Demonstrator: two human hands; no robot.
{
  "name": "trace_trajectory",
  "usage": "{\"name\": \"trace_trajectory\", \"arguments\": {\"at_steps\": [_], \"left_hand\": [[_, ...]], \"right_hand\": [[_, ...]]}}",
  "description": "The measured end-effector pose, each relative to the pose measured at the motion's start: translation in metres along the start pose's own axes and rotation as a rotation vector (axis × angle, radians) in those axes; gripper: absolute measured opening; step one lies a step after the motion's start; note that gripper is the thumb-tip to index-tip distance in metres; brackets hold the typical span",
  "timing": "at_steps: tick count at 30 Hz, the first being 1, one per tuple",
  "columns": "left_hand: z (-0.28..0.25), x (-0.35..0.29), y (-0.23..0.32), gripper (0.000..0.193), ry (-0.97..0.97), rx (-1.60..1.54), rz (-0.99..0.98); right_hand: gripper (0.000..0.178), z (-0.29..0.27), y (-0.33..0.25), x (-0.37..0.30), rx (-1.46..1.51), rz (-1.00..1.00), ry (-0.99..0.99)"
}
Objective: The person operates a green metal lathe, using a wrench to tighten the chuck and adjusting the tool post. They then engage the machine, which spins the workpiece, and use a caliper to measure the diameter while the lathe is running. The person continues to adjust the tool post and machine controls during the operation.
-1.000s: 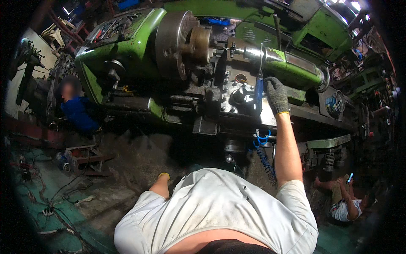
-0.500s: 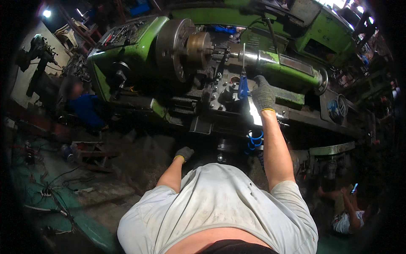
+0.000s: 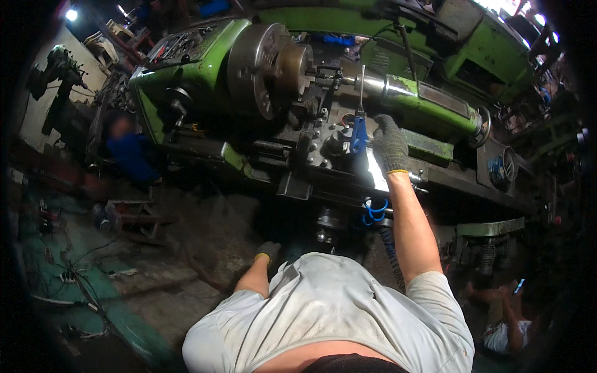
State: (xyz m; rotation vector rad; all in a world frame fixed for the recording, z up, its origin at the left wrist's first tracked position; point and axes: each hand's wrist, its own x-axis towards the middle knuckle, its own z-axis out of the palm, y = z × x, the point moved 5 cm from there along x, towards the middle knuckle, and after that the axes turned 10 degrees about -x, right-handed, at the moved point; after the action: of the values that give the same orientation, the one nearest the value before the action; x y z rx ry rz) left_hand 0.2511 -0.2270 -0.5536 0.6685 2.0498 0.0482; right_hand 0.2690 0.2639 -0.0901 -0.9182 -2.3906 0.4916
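My right hand (image 3: 390,144), in a grey knit glove with a yellow cuff, reaches over the carriage of a green metal lathe (image 3: 214,68). Its fingers look curled, but what they close on, if anything, is hidden. Just left of it a blue air blow gun (image 3: 359,133) stands with its long thin nozzle pointing up; a small gap seems to separate them. Beyond lies the tailstock (image 3: 429,109) with its bright quill. A brownish round workpiece (image 3: 293,67) sits in the big chuck (image 3: 254,71). Low beside my shirt, my left hand (image 3: 269,250), gloved alike, hangs in shadow, its fingers indistinct.
A coiled blue hose (image 3: 375,212) hangs below the carriage. At the right end lies a spool-like ring with blue strands (image 3: 501,168). A person in blue (image 3: 132,155) is at the left; another person (image 3: 507,329) sits lower right with a phone. Cables (image 3: 74,273) cross the floor.
My view has shifted slightly. My left hand has dropped lower, nearer my body. My right hand stays beside the blow gun, which keeps its place on the lathe.
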Motion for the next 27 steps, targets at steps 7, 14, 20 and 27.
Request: {"name": "trace_trajectory", "arguments": {"at_steps": [7, 14, 20, 27], "left_hand": [[-0.016, 0.005, -0.007, 0.049, -0.103, -0.161, -0.094], [-0.079, 0.1, -0.031, 0.051, -0.018, -0.002, 0.112], [-0.14, 0.128, -0.028, 0.052, 0.251, -0.204, 0.117], [-0.174, 0.142, -0.07, 0.043, 0.242, 0.479, -0.052]], "right_hand": [[0.027, 0.008, 0.015, 0.001, -0.039, 0.1, 0.012], [0.025, -0.001, 0.001, -0.001, -0.128, 0.172, -0.002], [0.024, -0.002, 0.005, -0.002, -0.151, 0.226, -0.006], [0.028, 0.0, 0.002, 0.001, -0.108, 0.158, -0.001]]}}
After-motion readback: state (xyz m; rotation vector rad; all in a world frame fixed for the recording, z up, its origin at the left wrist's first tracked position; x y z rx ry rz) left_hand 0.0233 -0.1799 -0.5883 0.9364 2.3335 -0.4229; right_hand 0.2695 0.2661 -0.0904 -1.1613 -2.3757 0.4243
